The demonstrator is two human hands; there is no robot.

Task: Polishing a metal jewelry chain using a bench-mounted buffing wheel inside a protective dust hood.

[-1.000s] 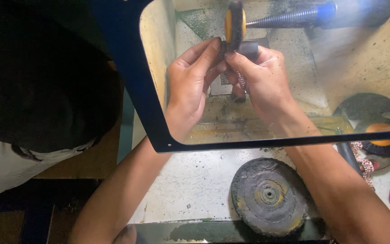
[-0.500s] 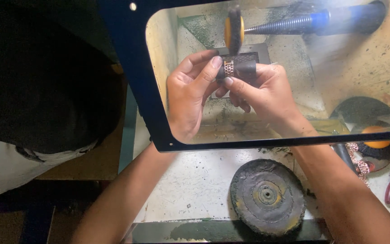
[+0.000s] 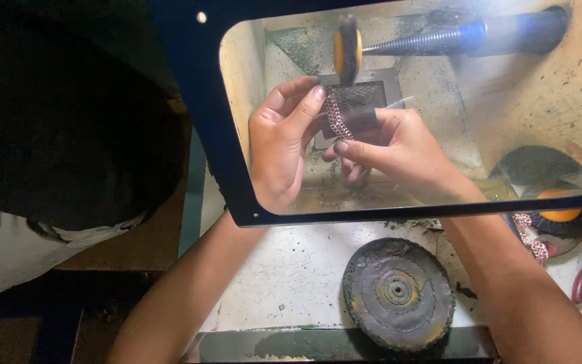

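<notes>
Two hands meet behind a clear, blue-framed shield. My left hand has its fingers closed on the upper end of a pinkish metal chain bracelet. Just right of it, my right hand pinches the lower end against a dark pad. Above both hands sits a buffing wheel on its spindle; the chain is held just short of it. Below my right wrist lies a spare, worn buffing disc. Polishing looks partway, I judge; the links look dull.
</notes>
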